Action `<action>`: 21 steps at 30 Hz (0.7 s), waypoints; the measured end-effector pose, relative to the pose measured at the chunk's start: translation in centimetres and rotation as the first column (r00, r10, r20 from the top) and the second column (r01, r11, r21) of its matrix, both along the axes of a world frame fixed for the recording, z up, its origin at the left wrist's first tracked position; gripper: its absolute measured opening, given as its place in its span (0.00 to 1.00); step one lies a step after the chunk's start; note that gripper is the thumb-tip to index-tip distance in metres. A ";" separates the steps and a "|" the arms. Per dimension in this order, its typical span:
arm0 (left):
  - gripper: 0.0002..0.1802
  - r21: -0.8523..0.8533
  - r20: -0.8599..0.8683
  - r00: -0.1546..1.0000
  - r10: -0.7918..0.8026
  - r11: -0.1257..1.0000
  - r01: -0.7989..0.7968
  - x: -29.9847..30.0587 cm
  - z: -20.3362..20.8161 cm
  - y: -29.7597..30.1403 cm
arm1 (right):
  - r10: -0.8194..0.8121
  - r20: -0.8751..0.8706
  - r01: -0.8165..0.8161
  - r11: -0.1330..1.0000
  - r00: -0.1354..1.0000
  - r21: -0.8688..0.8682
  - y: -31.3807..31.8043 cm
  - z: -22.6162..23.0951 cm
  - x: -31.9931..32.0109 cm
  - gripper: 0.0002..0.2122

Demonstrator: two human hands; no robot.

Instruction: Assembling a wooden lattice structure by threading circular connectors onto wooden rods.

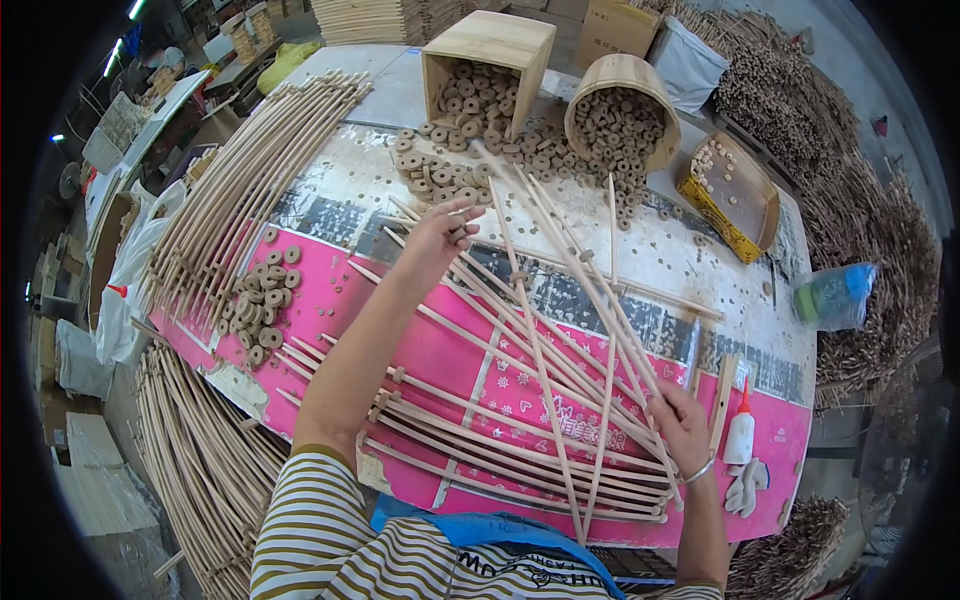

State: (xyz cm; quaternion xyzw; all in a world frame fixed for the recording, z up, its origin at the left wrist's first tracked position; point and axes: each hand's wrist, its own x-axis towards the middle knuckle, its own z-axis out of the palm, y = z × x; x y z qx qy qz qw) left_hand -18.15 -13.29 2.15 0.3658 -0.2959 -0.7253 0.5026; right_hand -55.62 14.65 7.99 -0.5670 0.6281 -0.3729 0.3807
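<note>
My right hand is closed around the lower ends of a few thin wooden rods, which slant up and left, blurred by motion. Small wooden discs appear threaded on some of these rods. To the left, my left hand hovers over the table with fingers loosely curled and apart; I make out nothing in it. Below the hands, many wooden rods lie across the pink sheet, several carrying a disc. Beyond the left hand are loose wooden discs with centre holes.
A square wooden box and a round wooden bucket lie tipped, spilling discs. A yellow tray, a glue bottle and a glove are at the right. Rod bundles and a disc pile lie left.
</note>
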 end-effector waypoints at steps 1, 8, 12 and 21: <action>0.23 0.008 -0.047 0.999 0.019 1.000 -0.018 0.4 0.0 -0.2 | -0.035 0.140 0.011 0.986 0.990 0.169 0.4 0.2 0.1 0.14; 0.19 0.002 -0.137 0.986 0.093 0.996 -0.094 1.7 -0.9 -1.0 | 0.029 0.085 -0.043 0.986 0.996 0.159 1.7 -0.2 -0.3 0.17; 0.19 -0.119 0.077 0.984 0.160 0.982 -0.150 1.2 -0.6 -0.4 | 0.075 0.037 -0.080 0.982 0.996 0.170 2.0 -0.1 -0.3 0.17; 0.20 -0.348 0.228 0.960 0.163 0.934 -0.076 0.2 0.5 0.6 | 0.042 0.021 -0.045 0.979 0.999 0.198 1.7 0.0 0.1 0.16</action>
